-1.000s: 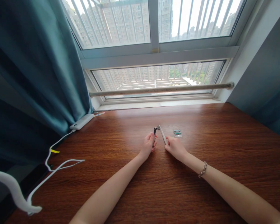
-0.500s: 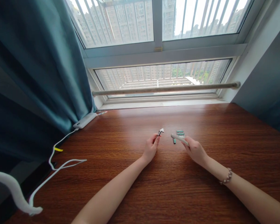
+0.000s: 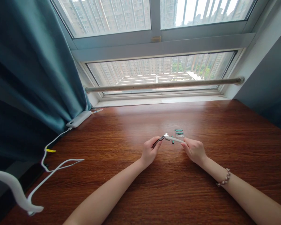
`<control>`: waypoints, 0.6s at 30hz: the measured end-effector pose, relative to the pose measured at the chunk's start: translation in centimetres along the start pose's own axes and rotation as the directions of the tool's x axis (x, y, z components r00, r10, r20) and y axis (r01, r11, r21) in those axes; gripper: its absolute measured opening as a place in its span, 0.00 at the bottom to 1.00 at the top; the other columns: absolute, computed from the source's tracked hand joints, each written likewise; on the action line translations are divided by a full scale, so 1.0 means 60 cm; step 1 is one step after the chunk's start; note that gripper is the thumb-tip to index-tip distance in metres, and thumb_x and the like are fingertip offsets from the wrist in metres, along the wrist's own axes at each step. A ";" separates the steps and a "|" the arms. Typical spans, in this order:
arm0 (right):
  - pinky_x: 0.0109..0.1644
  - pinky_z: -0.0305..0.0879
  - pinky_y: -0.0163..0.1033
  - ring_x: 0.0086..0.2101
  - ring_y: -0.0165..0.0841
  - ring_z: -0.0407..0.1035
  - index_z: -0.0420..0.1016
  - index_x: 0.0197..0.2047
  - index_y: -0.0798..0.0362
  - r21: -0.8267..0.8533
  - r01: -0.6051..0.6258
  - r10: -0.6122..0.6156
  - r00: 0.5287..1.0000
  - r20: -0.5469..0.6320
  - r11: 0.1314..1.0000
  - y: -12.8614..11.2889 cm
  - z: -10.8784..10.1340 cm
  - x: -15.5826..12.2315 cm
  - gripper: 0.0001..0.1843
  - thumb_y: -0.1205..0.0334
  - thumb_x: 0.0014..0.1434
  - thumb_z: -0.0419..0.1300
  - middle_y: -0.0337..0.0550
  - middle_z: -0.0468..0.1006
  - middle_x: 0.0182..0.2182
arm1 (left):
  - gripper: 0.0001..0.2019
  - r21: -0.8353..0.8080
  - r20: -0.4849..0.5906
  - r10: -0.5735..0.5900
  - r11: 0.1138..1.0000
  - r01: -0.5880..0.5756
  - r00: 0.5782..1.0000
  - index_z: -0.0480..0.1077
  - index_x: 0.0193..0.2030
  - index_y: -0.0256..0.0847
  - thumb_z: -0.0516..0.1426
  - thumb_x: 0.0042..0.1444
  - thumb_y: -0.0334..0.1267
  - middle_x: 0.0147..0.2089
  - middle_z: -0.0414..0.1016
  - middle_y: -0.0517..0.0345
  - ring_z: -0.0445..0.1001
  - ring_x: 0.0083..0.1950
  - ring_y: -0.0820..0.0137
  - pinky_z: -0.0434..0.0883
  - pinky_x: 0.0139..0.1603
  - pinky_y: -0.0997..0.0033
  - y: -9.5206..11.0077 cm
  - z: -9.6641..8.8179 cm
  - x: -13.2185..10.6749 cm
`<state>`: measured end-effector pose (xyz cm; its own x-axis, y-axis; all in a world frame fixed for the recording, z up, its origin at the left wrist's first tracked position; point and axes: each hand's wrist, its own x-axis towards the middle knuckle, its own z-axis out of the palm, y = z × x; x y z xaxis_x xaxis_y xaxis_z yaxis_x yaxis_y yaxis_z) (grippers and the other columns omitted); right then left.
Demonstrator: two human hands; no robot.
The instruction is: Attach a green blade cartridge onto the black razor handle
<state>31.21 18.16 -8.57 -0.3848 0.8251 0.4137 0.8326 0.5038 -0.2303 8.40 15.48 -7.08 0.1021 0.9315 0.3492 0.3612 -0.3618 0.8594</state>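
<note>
My left hand (image 3: 151, 150) is closed around a slim dark handle (image 3: 157, 142) with a small white piece at its tip; its exact kind is unclear. Between the fingers of my right hand (image 3: 195, 152) is a long pale stick (image 3: 175, 139), with its broader far end against or just in front of the white tip. Beneath the stick lies a small dark-and-green strip (image 3: 172, 141), partly covered by it. Just beyond, a clear case (image 3: 179, 135) holds similar green-and-dark strips, which look like razor cartridges.
The brown wooden table (image 3: 121, 187) reaches the window sill. A white power strip (image 3: 79, 119) sits by the blue curtain (image 3: 37, 56) at the left. White cable (image 3: 61, 165) loops along the left edge. A horizontal rail (image 3: 164, 85) crosses before the window.
My hands have come closer together, bringing the pale stick's end to the white tip of the dark handle. The view has tilted slightly downward.
</note>
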 end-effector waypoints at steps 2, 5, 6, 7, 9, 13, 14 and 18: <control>0.25 0.42 0.35 0.20 0.30 0.61 0.60 0.23 0.53 -0.048 -0.065 0.065 0.998 -0.003 0.997 0.001 0.002 0.001 0.26 0.46 0.62 0.36 0.40 0.68 0.18 | 0.11 0.017 -0.003 -0.002 1.000 0.002 1.000 0.69 0.40 0.36 0.50 0.57 0.39 0.28 0.66 0.58 0.59 0.27 0.75 0.56 0.29 0.76 0.002 -0.001 -0.001; 0.24 0.40 0.34 0.19 0.30 0.60 0.61 0.23 0.53 -0.074 -0.171 0.170 0.985 -0.020 0.983 0.004 0.002 0.002 0.26 0.47 0.62 0.37 0.39 0.68 0.17 | 0.10 0.031 0.019 0.016 0.999 -0.017 1.000 0.69 0.39 0.36 0.50 0.57 0.39 0.28 0.66 0.58 0.59 0.27 0.75 0.57 0.30 0.76 0.008 0.000 -0.003; 0.24 0.40 0.34 0.19 0.29 0.60 0.60 0.22 0.53 -0.056 -0.174 0.172 0.985 -0.034 0.983 0.005 0.001 0.002 0.26 0.47 0.63 0.36 0.39 0.68 0.17 | 0.10 0.032 0.025 0.021 0.999 -0.022 0.999 0.69 0.39 0.36 0.50 0.57 0.38 0.28 0.66 0.58 0.59 0.27 0.75 0.57 0.29 0.76 0.010 0.001 -0.005; 0.24 0.41 0.34 0.19 0.29 0.61 0.60 0.22 0.53 -0.030 -0.149 0.148 0.988 -0.049 0.988 0.006 0.000 0.001 0.27 0.47 0.63 0.36 0.40 0.67 0.17 | 0.10 0.031 0.028 0.024 0.999 -0.025 0.999 0.69 0.39 0.36 0.50 0.57 0.38 0.28 0.66 0.58 0.59 0.27 0.75 0.57 0.29 0.76 0.011 0.001 -0.006; 0.26 0.43 0.34 0.21 0.29 0.61 0.59 0.21 0.54 0.016 -0.056 0.057 0.995 -0.076 0.998 0.005 -0.001 -0.001 0.27 0.47 0.63 0.35 0.40 0.67 0.17 | 0.10 0.029 0.031 0.033 0.999 -0.034 0.999 0.69 0.39 0.36 0.50 0.57 0.38 0.27 0.66 0.58 0.59 0.27 0.75 0.57 0.29 0.76 0.012 0.002 -0.008; 0.25 0.42 0.34 0.20 0.29 0.61 0.61 0.21 0.54 -0.054 -0.046 0.042 0.997 -0.071 0.998 0.001 0.000 -0.001 0.27 0.46 0.62 0.38 0.40 0.68 0.17 | 0.09 0.036 0.031 0.085 0.996 -0.086 0.996 0.68 0.38 0.36 0.50 0.56 0.37 0.28 0.66 0.58 0.59 0.27 0.75 0.57 0.29 0.76 0.011 0.001 -0.011; 0.25 0.41 0.34 0.19 0.29 0.60 0.61 0.21 0.53 -0.088 -0.084 0.079 0.995 -0.066 0.993 0.001 0.000 0.000 0.27 0.46 0.61 0.39 0.40 0.68 0.17 | 0.09 0.040 0.029 0.095 0.995 -0.096 0.995 0.68 0.38 0.36 0.51 0.56 0.37 0.28 0.66 0.58 0.60 0.27 0.75 0.57 0.29 0.76 0.010 0.001 -0.012; 0.24 0.40 0.34 0.19 0.29 0.60 0.62 0.21 0.53 -0.105 -0.151 0.143 0.986 -0.084 0.983 0.007 0.002 0.002 0.27 0.46 0.62 0.38 0.39 0.68 0.16 | 0.09 0.055 0.025 0.089 0.994 -0.090 0.996 0.68 0.38 0.36 0.50 0.56 0.37 0.27 0.65 0.58 0.59 0.27 0.75 0.57 0.29 0.75 0.013 -0.001 -0.013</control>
<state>31.46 18.50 -8.70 -0.2269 0.8640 0.4495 0.9185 0.3434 -0.1963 8.55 14.46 -6.66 0.1568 0.8963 0.4149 0.4010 -0.4416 0.8026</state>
